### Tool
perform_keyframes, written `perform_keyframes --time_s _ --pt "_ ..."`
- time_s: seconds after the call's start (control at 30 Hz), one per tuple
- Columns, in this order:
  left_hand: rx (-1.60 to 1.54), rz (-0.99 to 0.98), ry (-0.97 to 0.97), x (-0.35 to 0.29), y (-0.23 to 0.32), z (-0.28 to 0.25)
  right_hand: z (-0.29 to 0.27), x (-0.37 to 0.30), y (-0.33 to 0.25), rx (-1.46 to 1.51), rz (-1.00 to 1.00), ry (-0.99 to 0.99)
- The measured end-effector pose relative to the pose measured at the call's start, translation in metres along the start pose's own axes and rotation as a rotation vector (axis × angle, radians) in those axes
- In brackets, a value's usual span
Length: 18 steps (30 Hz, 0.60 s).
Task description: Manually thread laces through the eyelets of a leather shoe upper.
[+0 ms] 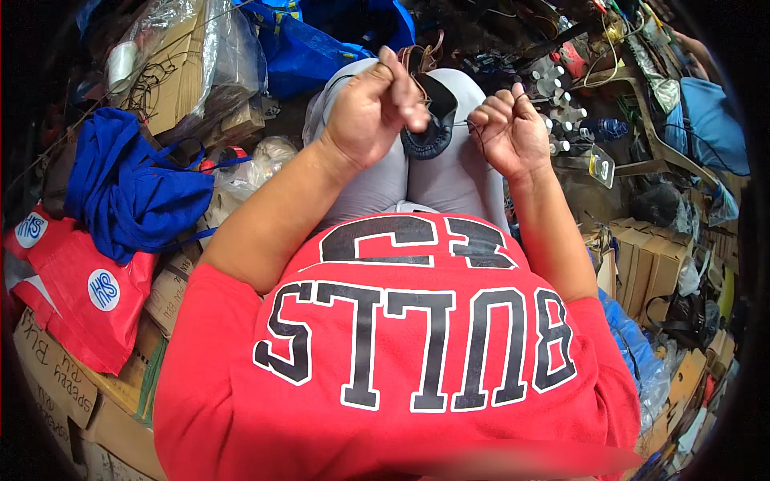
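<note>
Between my grey-clad knees [437, 172] rests a dark shoe [430, 138], with a rounded black end toward me and brown leather straps [419, 61] at its far side. My left hand [375, 111] is raised just left of the shoe, its fingers bent together and partly blurred; whatever they hold is hidden. To the right of the shoe, my right hand [513, 132] has its fingers curled in a pinch on a thin dark thread [473, 127]. The thread seems to run from the shoe toward that hand.
At the left lie a blue cloth bag [136, 184], a red plastic bag [88, 284] and cardboard boxes [60, 377]. A blue bag [305, 48] sits ahead. Several small white-capped bottles [561, 112] stand at the right, near a plastic chair frame [654, 132] and stacked cardboard [646, 260].
</note>
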<state>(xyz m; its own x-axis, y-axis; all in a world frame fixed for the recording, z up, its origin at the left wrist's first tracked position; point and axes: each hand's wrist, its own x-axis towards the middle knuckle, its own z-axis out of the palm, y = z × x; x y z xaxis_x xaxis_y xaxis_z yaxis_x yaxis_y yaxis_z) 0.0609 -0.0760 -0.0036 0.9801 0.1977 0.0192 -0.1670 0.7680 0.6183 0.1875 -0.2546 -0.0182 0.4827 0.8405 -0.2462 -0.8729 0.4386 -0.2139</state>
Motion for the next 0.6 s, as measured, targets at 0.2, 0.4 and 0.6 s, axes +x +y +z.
perform_keyframes --time_s 0.2,0.4,0.6 --pt "-0.032 -0.05 0.198 -0.008 0.016 -0.015 0.011 -0.009 0.003 -0.317 -0.023 0.087" --pt "-0.078 -0.089 0.261 -0.011 0.024 -0.025 0.021 -0.021 0.001 -0.426 -0.056 0.133" --pt "-0.049 -0.092 0.192 -0.013 0.019 -0.03 0.021 -0.023 -0.009 -0.519 -0.095 0.154"
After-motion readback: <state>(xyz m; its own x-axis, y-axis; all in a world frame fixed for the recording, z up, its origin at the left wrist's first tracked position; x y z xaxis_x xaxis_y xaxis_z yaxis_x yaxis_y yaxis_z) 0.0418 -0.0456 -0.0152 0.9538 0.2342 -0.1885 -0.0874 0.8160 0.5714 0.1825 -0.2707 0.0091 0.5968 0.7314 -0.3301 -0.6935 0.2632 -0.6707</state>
